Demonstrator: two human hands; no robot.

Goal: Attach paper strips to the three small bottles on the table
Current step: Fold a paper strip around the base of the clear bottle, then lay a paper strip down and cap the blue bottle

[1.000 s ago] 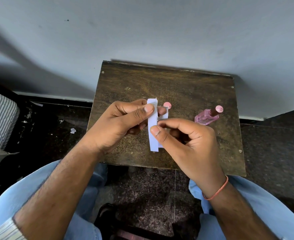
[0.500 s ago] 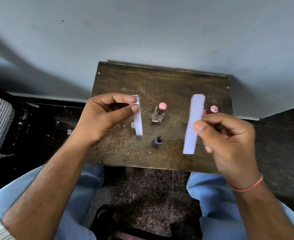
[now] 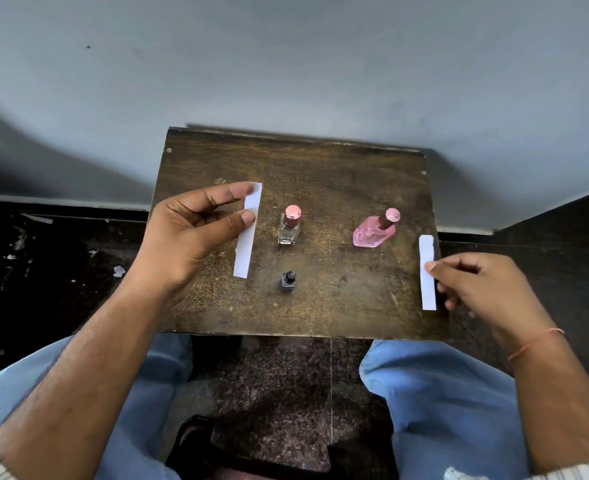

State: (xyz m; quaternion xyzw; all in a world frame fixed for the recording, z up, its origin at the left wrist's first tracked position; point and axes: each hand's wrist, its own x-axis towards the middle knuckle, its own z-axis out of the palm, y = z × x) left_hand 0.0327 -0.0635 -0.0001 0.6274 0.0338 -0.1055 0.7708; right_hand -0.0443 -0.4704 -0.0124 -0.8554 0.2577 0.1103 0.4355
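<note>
White paper strips point(image 3: 246, 233) point(image 3: 427, 271); pink bottle point(image 3: 373, 231), clear bottle point(image 3: 288, 230) pink cap, small dark bottle point(image 3: 288, 280); dark brown table point(image 3: 334, 174); blue jeans point(image 3: 438, 393); grey wall point(image 3: 286, 64).

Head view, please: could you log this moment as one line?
left hand: pinches paper strip | right hand: pinches second strip | three bottles: unlabelled

Three upright small bottles point(image 3: 288, 229) between two held white paper strips point(image 3: 247, 233).
</note>
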